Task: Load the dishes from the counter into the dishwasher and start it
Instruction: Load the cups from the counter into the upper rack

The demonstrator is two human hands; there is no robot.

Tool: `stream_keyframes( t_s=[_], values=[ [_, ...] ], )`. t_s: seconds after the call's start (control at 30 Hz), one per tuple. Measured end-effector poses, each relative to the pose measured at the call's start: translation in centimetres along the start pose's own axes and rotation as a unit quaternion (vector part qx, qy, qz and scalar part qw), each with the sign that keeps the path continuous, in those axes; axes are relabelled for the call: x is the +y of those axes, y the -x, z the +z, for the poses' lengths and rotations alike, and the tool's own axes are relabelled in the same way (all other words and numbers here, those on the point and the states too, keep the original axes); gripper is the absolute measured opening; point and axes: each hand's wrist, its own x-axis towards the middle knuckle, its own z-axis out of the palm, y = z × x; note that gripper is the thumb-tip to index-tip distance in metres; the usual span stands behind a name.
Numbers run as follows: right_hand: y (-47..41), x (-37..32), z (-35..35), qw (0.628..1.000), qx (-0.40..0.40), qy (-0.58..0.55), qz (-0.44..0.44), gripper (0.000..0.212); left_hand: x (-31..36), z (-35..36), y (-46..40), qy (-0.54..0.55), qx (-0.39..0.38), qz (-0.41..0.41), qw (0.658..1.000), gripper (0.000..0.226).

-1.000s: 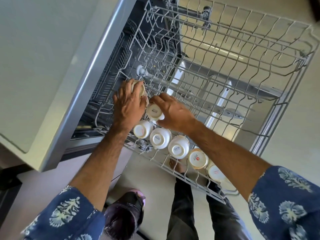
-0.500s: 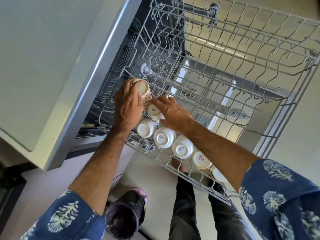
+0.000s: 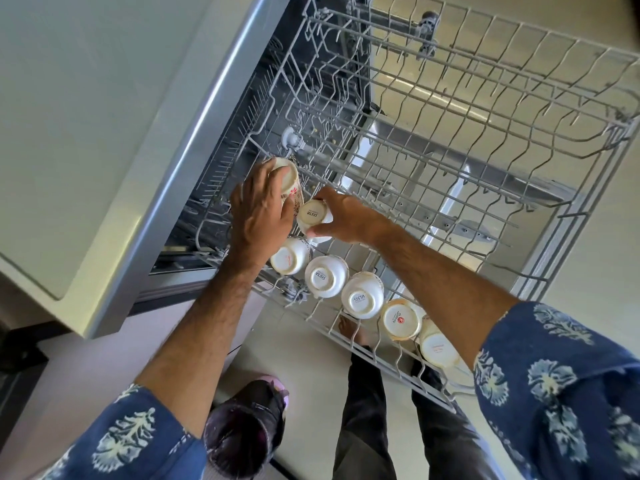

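Pale floor tiles show beneath a pulled-out upper rack (image 3: pixel 519 188) of the dishwasher, its grey wire grid bare across most of its width, with a counter edge (image 3: pixel 145 188) running along the left. Five cups (image 3: pixel 362 295) already sit upside down in a row along the rack's near edge, bases up. The left hand (image 3: pixel 261 216) curls round a floral cup (image 3: pixel 289 180), tilted on its side just above the rack's left end, its base facing the camera. The right hand (image 3: pixel 349 218) pinches a white cup (image 3: pixel 311 216) between thumb and fingers, base up, right beside the floral one and just behind the row. The step in hand seems to be seating these two as the start of a second row. To do it well, each cup wants turning fully mouth-down and settling between the wires so it leans steadily without knocking its neighbour; the two held cups look close enough to clink, so placing one before the other would be safer. Whether the white cup already rests on the wire cannot be told.
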Motion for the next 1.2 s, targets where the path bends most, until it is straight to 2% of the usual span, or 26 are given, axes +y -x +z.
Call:
stream_keyframes(
  t_s=[0.2,0.37,0.47,0.6,0.7,0.83,1.0,1.2],
  values=[
    [0.6,-0.6,-0.3,0.999,0.01,0.032,-0.015,0.069,0.6,0.0,0.3,-0.028,-0.028,0.014,0.999,0.055],
    [2.4,-0.2,-0.6,0.998,0.009,0.055,-0.02,0.091,1.3,-0.1,1.2,-0.063,-0.042,0.039,0.996,0.058],
    [4.2,0.0,-1.6,0.996,0.02,0.073,-0.048,0.084,1.9,-0.5,2.3,-0.074,-0.048,0.05,0.995,0.061],
    [7.8,-0.4,-2.9,0.981,0.021,0.179,-0.07,0.074,3.8,-1.6,5.0,-0.092,-0.077,0.033,0.992,0.068],
    [11.0,-1.2,-3.9,0.955,0.009,0.279,-0.099,0.076,5.8,-3.2,8.3,-0.097,-0.077,0.003,0.992,0.077],
    [14.9,-2.8,-4.8,0.901,-0.021,0.411,-0.138,0.086,9.0,-5.8,13.4,-0.087,-0.068,-0.039,0.993,0.08],
    [20.3,-6.3,-5.1,0.851,-0.018,0.486,-0.198,0.088,12.4,-10.0,20.8,-0.064,-0.038,-0.103,0.992,0.078],
    [24.5,-12.1,-3.1,0.797,-0.055,0.534,-0.277,0.085,13.2,-15.4,30.2,-0.065,-0.011,-0.194,0.979,0.079]
  ],
)
